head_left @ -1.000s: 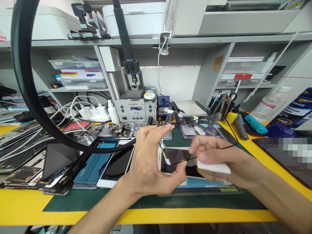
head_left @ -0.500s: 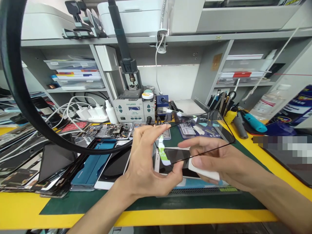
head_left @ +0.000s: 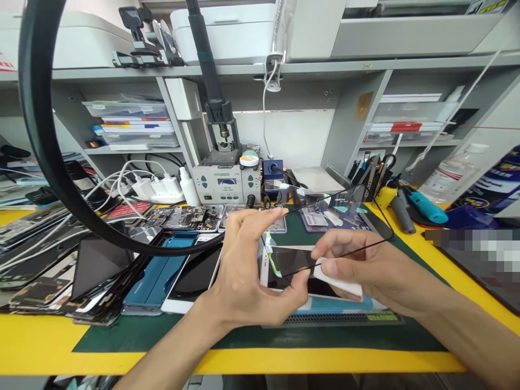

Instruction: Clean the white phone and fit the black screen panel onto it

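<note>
Left hand point(head_left: 244, 265) curved in a wide C, thumb and fingers on opposite long edges of a clear, black-bordered glass panel point(head_left: 341, 219), tilted above the bench. Right hand point(head_left: 361, 260) closed in a pinch on a white pad point(head_left: 339, 279); panel's near border crosses in front of its fingers. Pad-to-glass contact: cannot tell. White phone point(head_left: 319, 288) beneath, partly covered by both hands. Black hose point(head_left: 38, 119) cut off at top.
</note>
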`<state>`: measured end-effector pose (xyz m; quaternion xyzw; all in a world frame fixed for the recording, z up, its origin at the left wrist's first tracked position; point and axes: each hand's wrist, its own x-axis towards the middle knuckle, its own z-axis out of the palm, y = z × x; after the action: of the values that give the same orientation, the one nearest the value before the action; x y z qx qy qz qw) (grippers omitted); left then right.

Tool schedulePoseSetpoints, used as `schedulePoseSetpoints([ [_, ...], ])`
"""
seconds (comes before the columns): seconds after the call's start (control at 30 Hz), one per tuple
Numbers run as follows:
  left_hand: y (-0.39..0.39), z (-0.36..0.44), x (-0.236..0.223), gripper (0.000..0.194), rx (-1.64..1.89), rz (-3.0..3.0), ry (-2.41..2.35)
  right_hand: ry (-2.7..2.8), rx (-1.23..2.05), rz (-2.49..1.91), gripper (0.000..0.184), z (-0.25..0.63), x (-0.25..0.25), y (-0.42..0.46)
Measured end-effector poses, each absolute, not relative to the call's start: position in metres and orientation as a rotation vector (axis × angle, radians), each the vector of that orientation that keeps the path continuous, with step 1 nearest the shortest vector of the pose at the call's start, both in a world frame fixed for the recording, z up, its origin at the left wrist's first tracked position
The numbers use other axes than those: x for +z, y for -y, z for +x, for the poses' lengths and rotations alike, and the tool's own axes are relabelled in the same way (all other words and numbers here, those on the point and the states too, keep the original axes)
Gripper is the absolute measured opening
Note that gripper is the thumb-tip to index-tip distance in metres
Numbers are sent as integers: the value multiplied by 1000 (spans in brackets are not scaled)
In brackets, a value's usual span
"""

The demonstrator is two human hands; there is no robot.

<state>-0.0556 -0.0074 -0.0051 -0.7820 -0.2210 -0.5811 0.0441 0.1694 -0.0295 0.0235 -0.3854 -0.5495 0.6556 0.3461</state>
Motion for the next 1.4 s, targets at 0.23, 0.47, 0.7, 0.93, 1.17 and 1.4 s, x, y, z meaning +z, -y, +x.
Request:
schedulePoseSetpoints([
  [0.23, 7, -56, -6, 83, -1773, -2400, 667, 1383, 1749, -965, 31, 168, 25, 31],
  [0.47, 7, -56, -5, 82, -1763, -2399, 671, 1465, 1625, -1086, 41, 171, 23, 32],
  [0.7, 6, -56, -5, 83, -1765, -2383, 657, 1423, 1635, -1057, 28, 172, 19, 30],
  [0.93, 5, -56, -6, 82, -1773, -2375, 672, 1367, 1665, -1014, 32, 168, 22, 29],
  [1.17, 7, -57, -4, 83, -1756, -2384, 671, 1420, 1562, -1135, 46, 166, 24, 31],
  [1.4, 8, -57, -3, 82, -1765, -2376, 665, 1337, 1658, -1076, 31, 170, 19, 28],
])
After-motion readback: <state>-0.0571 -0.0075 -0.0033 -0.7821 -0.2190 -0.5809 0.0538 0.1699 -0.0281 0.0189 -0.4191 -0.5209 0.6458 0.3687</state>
